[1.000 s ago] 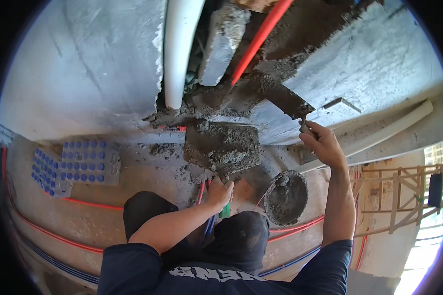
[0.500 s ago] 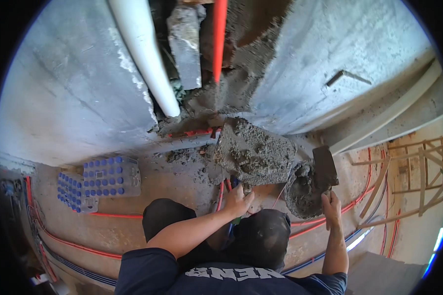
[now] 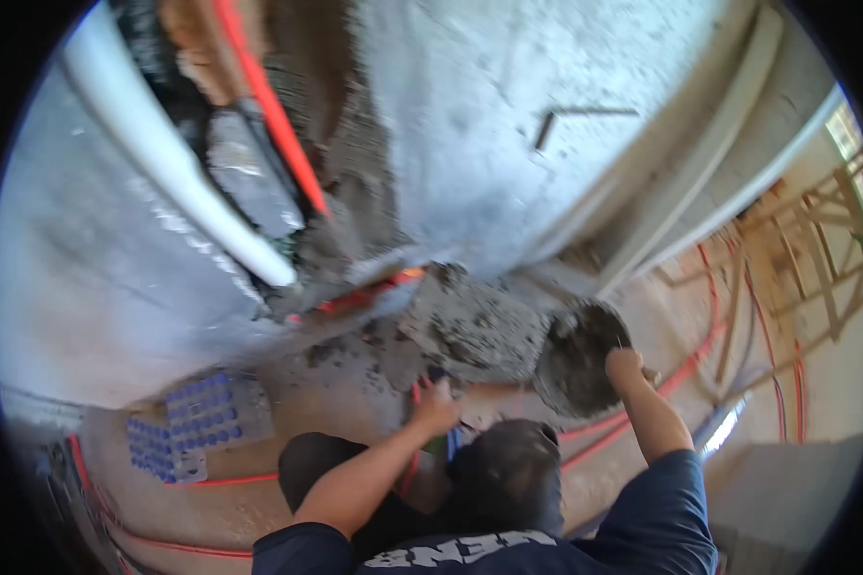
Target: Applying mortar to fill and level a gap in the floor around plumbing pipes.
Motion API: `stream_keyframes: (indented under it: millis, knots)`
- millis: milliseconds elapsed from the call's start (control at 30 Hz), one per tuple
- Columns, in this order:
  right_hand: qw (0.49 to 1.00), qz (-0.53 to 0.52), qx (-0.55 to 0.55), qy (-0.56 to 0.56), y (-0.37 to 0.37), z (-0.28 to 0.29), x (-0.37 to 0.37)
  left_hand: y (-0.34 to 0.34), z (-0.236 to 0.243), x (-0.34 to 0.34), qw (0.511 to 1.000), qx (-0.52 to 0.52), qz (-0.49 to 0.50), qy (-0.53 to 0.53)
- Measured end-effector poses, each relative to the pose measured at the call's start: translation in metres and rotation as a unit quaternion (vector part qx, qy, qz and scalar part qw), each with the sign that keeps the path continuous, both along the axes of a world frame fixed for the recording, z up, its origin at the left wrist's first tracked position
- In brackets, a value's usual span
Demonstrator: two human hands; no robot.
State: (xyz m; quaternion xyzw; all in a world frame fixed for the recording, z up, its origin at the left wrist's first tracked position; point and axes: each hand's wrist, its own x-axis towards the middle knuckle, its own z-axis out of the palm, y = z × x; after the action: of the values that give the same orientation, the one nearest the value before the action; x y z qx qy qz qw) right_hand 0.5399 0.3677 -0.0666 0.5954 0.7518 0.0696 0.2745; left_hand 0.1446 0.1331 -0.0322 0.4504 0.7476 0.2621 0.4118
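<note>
My left hand (image 3: 436, 408) is closed round the handle of a square hawk (image 3: 470, 326) loaded with wet grey mortar. It is held low, in front of the wall opening. My right hand (image 3: 626, 369) grips a trowel handle over the round bucket (image 3: 577, 356) of mortar at the hawk's right; the blade cannot be made out in the blur. Above them, a thick white pipe (image 3: 182, 172) and a red pipe (image 3: 278, 125) run down the rough opening, where wet mortar (image 3: 355, 220) lies around the red pipe's lower end.
Plastic packs with blue caps (image 3: 201, 412) lie on the floor at left. Red conduits (image 3: 216, 548) and blue lines cross the floor around my knees. A long pale curved length (image 3: 700, 163) runs along the wall at right, near a wooden trestle (image 3: 825, 259).
My right hand and trowel have come down from the wall to the bucket. The view has swung, shifting the pipes leftward; my left hand still holds the hawk.
</note>
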Motion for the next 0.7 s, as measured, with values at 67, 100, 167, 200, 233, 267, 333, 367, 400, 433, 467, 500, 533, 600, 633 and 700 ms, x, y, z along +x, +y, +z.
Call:
stream_keyframes:
  millis: [67, 100, 167, 200, 233, 267, 333, 367, 400, 433, 467, 500, 533, 600, 633, 700]
  knots:
    - [0.994, 0.092, -0.044, -0.039, -0.006, 0.011, -0.041, -0.003, 0.020, -0.004, 0.998, 0.026, 0.002, -0.052]
    - [0.978, 0.159, -0.090, -0.097, -0.011, 0.017, -0.056, -0.008, 0.012, -0.007, 0.997, 0.042, 0.013, -0.059]
    - [0.955, 0.239, -0.130, -0.116, -0.013, 0.032, -0.066, -0.011, 0.003, -0.005, 0.995, 0.073, 0.016, -0.068]
    - [0.933, 0.287, -0.173, -0.129, -0.017, 0.054, -0.077, -0.014, 0.004, -0.005, 0.996, 0.066, 0.021, -0.057]
    - [0.933, 0.293, -0.165, -0.129, -0.012, 0.076, -0.080, -0.015, 0.006, -0.004, 0.997, 0.058, 0.023, -0.047]
    - [0.933, 0.284, -0.186, -0.122, -0.003, 0.098, -0.083, -0.016, 0.007, -0.004, 0.998, 0.047, 0.026, -0.038]
    - [0.946, 0.248, -0.176, -0.108, 0.017, 0.112, -0.071, -0.013, 0.008, -0.004, 0.999, 0.038, 0.021, -0.029]
    - [0.958, 0.228, -0.144, -0.101, 0.027, 0.109, -0.063, -0.012, 0.005, -0.004, 0.997, 0.067, 0.018, -0.037]
    - [0.958, 0.225, -0.148, -0.102, 0.026, 0.098, -0.053, -0.013, -0.001, -0.002, 0.994, 0.093, 0.012, -0.046]
    - [0.957, 0.241, -0.140, -0.081, 0.026, 0.089, -0.047, -0.013, -0.007, -0.001, 0.991, 0.120, 0.008, -0.056]
    - [0.956, 0.255, -0.133, -0.060, 0.020, 0.073, -0.048, -0.013, -0.014, -0.001, 0.987, 0.145, 0.002, -0.067]
    - [0.955, 0.266, -0.128, -0.040, 0.011, 0.061, -0.070, -0.009, -0.025, -0.002, 0.996, 0.090, 0.004, -0.020]
    - [0.953, 0.273, -0.127, -0.023, -0.001, 0.052, -0.073, -0.008, -0.032, 0.003, 0.999, 0.032, 0.001, 0.023]
    - [0.953, 0.272, -0.133, 0.006, -0.022, 0.042, -0.073, -0.014, -0.029, -0.003, 0.999, 0.025, -0.001, -0.032]
    - [0.952, 0.275, -0.132, 0.021, -0.034, 0.036, -0.048, -0.016, -0.028, -0.007, 0.997, 0.031, 0.018, -0.072]
    - [0.942, 0.283, -0.181, 0.022, -0.031, 0.073, -0.038, -0.017, -0.030, -0.007, 0.993, 0.076, 0.050, -0.069]
